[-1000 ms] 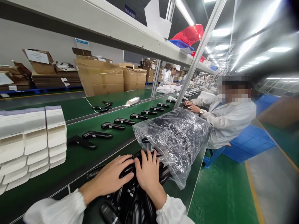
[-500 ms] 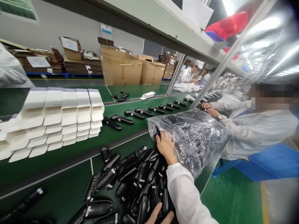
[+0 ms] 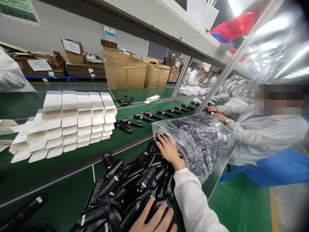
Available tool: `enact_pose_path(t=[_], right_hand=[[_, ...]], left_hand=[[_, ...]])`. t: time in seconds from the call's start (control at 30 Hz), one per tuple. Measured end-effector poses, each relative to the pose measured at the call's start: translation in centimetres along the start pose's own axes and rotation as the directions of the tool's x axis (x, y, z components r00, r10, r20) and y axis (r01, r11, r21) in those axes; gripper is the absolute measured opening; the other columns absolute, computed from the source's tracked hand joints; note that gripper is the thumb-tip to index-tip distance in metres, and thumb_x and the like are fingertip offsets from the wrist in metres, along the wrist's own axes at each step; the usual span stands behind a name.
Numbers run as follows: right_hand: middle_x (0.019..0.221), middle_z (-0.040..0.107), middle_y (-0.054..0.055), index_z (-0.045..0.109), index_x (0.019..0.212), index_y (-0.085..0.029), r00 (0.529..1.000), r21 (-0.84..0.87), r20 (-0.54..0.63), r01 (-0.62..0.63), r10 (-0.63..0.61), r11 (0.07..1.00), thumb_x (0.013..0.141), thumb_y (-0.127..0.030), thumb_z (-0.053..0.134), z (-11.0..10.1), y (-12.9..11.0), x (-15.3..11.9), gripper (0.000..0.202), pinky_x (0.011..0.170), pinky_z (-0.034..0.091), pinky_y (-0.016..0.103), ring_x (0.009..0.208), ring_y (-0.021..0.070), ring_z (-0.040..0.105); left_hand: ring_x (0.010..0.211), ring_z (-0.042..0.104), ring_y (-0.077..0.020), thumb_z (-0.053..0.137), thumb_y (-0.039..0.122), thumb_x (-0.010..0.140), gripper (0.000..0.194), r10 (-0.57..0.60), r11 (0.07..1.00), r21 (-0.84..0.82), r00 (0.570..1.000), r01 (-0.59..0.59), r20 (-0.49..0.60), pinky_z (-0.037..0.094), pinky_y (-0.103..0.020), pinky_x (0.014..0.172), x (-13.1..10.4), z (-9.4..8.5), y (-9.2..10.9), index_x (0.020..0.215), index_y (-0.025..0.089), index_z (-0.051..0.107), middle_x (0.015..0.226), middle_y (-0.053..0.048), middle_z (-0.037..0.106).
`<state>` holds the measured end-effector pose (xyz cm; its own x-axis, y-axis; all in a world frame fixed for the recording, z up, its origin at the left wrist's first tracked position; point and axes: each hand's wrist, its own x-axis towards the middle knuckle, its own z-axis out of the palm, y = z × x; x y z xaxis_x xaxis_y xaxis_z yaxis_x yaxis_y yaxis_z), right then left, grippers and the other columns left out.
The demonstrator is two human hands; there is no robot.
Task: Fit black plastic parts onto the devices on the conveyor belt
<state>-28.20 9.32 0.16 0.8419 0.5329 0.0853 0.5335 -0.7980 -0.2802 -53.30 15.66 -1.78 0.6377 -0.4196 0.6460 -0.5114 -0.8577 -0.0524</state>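
Observation:
Black plastic handle-like pieces (image 3: pixel 147 178), several with small white labels, lie heaped on the green work surface. My right hand (image 3: pixel 169 149), in a white sleeve, is at the mouth of a clear plastic bag (image 3: pixel 205 141) full of dark pieces. Its fingers are stretched out and apart, with the tips over black pieces at the opening. Lower down, my left hand (image 3: pixel 154 219) rests on the near side of the heap, fingers spread. Part of it falls below the picture's edge.
Stacked open white cartons (image 3: pixel 78 129) stand on the green conveyor (image 3: pixel 101 145) at left. A row of angled black handles (image 3: pixel 152 115) lies beyond the heap. To the right, a co-worker (image 3: pixel 260 135) sits by a blue bin (image 3: pixel 280 167). A metal post (image 3: pixel 217 83) rises behind the bag.
My left hand has come further into view, up and left over the heap. My right hand has shifted slightly left at the bag mouth. The cartons and handle row have moved right.

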Motion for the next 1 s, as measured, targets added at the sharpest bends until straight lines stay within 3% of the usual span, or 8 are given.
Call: enact_pose_path(t=[0.13,0.23,0.33,0.43,0.6,0.8,0.9,1.0], right_hand=[[0.148,0.045,0.002,0.050,0.139,-0.036,1.000,-0.010,-0.013,0.022,-0.022,1.000,0.098,-0.047,0.040,0.5,-3.5,-2.7,0.044,0.106,0.035,0.053,0.140,0.0349,0.030],[0.147,0.045,0.003,0.049,0.139,-0.038,0.996,0.054,-0.021,0.083,-0.082,0.995,0.099,-0.053,0.035,-0.8,-4.7,-3.8,0.045,0.096,0.046,0.044,0.123,0.0290,0.052],[0.140,0.052,0.005,0.051,0.138,-0.032,0.992,0.064,-0.104,0.080,-0.073,0.995,0.101,-0.050,0.030,-1.9,-3.3,-2.3,0.047,0.095,0.047,0.039,0.112,0.0239,0.059],[0.141,0.052,0.004,0.054,0.136,-0.030,0.975,0.031,-0.063,0.217,-0.215,0.976,0.100,-0.049,0.037,-1.4,-1.1,0.0,0.044,0.112,0.033,0.047,0.132,0.0281,0.043],[0.154,0.036,0.000,0.043,0.145,-0.033,0.874,0.231,0.101,0.445,-0.476,0.865,0.102,-0.048,0.032,1.0,-1.5,0.2,0.046,0.120,0.014,0.054,0.147,0.0242,0.022],[0.137,0.057,0.002,0.059,0.130,-0.030,0.773,0.567,0.020,0.513,-0.634,0.644,0.101,-0.043,0.040,1.7,-4.7,-0.8,0.037,0.116,0.033,0.040,0.136,0.0179,0.043],[0.140,0.055,0.003,0.055,0.135,-0.031,0.753,0.568,-0.005,0.544,-0.658,0.618,0.099,-0.045,0.044,1.9,-6.0,0.5,0.040,0.119,0.024,0.047,0.139,0.0205,0.039],[0.147,0.048,0.002,0.047,0.141,-0.032,0.641,0.536,0.083,0.617,-0.763,0.577,0.098,-0.048,0.045,2.4,-8.5,1.2,0.046,0.121,0.013,0.052,0.145,0.0225,0.029]], left_hand=[[0.115,0.054,-0.0188,0.051,0.042,0.096,0.024,-0.003,0.998,0.064,1.000,0.005,-0.031,0.001,-0.054,0.122,0.4,1.5,0.4,0.102,0.027,0.069,0.114,0.005,0.068],[0.110,0.055,-0.0185,0.047,0.045,0.097,0.030,0.031,0.997,0.071,0.999,-0.034,0.040,0.000,-0.054,0.122,-0.6,0.5,-0.6,0.099,0.025,0.069,0.108,0.004,0.069],[0.107,0.057,-0.0174,0.050,0.043,0.097,0.026,-0.005,0.998,0.064,0.996,-0.001,0.089,0.001,-0.054,0.122,-1.1,-1.0,-1.2,0.099,0.026,0.069,0.106,0.004,0.069],[0.112,0.055,-0.0190,0.052,0.043,0.096,0.024,-0.020,0.997,0.074,0.997,0.015,0.069,0.000,-0.056,0.121,-0.5,-1.2,-0.7,0.105,0.028,0.068,0.114,0.003,0.068],[0.117,0.054,-0.0186,0.052,0.044,0.096,0.022,-0.033,0.996,0.082,0.999,0.033,0.003,0.001,-0.054,0.121,0.3,0.1,-0.4,0.105,0.030,0.067,0.120,0.005,0.065],[0.112,0.056,-0.0138,0.057,0.032,0.095,0.012,-0.076,0.994,0.081,0.997,0.078,-0.034,0.008,-0.049,0.123,-0.7,-0.4,-0.8,0.096,0.027,0.068,0.109,0.007,0.068],[0.118,0.053,-0.0115,0.056,0.036,0.096,0.014,-0.119,0.990,0.069,0.990,0.124,-0.073,0.017,-0.045,0.123,-0.9,0.0,-0.3,0.102,0.031,0.068,0.118,0.011,0.065],[0.120,0.051,-0.0107,0.055,0.038,0.096,0.018,-0.156,0.979,0.116,0.983,0.168,-0.101,0.033,-0.041,0.118,-1.2,1.2,0.0,0.109,0.034,0.066,0.125,0.013,0.062]])
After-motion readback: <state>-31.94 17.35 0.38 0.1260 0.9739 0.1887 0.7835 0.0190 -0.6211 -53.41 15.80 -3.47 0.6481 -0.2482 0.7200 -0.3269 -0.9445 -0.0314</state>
